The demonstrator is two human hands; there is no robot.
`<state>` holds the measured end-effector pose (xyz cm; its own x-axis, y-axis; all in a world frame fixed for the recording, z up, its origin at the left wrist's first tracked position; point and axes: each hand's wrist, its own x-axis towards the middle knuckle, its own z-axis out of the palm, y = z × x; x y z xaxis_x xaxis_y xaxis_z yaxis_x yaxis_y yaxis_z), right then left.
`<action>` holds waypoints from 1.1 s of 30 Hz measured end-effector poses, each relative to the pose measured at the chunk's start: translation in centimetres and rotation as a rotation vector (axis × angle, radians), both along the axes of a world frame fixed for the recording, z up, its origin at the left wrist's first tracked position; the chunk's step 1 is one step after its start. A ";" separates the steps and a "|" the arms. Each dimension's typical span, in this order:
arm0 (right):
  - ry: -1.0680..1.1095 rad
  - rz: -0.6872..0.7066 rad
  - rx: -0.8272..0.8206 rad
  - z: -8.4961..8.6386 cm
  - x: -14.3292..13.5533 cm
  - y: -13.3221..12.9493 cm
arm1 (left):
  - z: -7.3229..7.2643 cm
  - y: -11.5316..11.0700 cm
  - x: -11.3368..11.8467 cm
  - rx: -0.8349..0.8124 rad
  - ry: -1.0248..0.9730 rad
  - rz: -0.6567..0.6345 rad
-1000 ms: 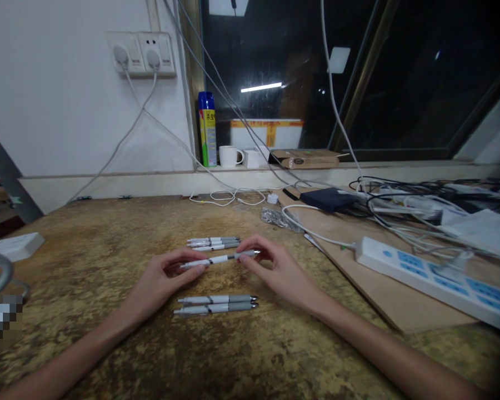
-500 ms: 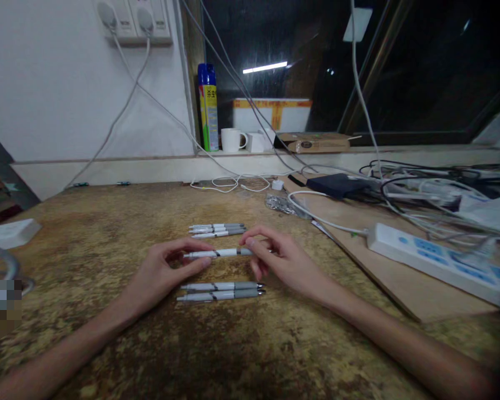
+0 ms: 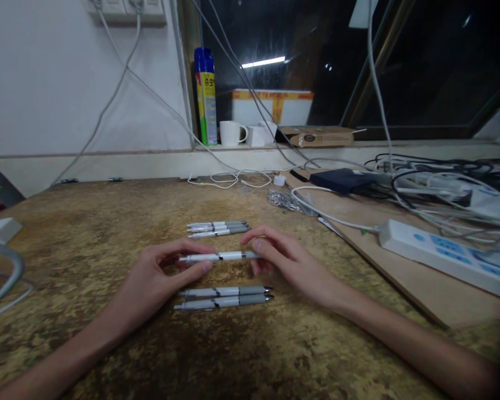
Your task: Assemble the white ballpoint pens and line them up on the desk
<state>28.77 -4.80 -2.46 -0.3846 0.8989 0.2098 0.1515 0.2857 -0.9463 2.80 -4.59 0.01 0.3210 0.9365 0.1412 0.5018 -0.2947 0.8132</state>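
A white pen (image 3: 231, 255) with a dark band and a grey grip lies crosswise between my hands. My left hand (image 3: 156, 273) has its thumb and fingers closed about the pen's left end. At the other end, the thumb and fingers of my right hand (image 3: 295, 265) are closed on the grey part and hide its tip. Nearer to me, two similar pens (image 3: 224, 300) rest side by side on the table, pointing right. Beyond my hands lies a small group of similar pens (image 3: 216, 228), close together.
The worn wooden table (image 3: 120, 216) carries a board (image 3: 404, 283) on the right with a power strip (image 3: 450, 255) and tangled cables (image 3: 425, 178). A clear plastic bag (image 3: 285, 200) lies behind. On the sill stand a spray can (image 3: 206, 100) and white mug (image 3: 230, 134).
The view has shifted slightly. Both hands stay on the same pen, and the right thumb now sits over its grey end. The other pens keep their arrangement.
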 end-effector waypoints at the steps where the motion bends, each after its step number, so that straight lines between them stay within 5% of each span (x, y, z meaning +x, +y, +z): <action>1: -0.006 -0.014 0.030 0.1 0.0 0.0 | -0.1 0.1 0.0 0.002 -0.006 0.005; 9: 0.015 0.048 -0.082 0.2 -0.1 -0.4 | -0.5 0.4 -0.2 -0.019 -0.025 0.020; 33: 0.003 -0.032 0.020 0.6 -0.1 -0.5 | 0.3 0.0 0.4 -0.007 -0.017 0.033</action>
<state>28.69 -5.27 -1.83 -0.3551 0.9063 0.2293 0.1577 0.2998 -0.9409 3.25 -4.54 0.31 0.2876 0.9475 0.1395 0.4973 -0.2722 0.8238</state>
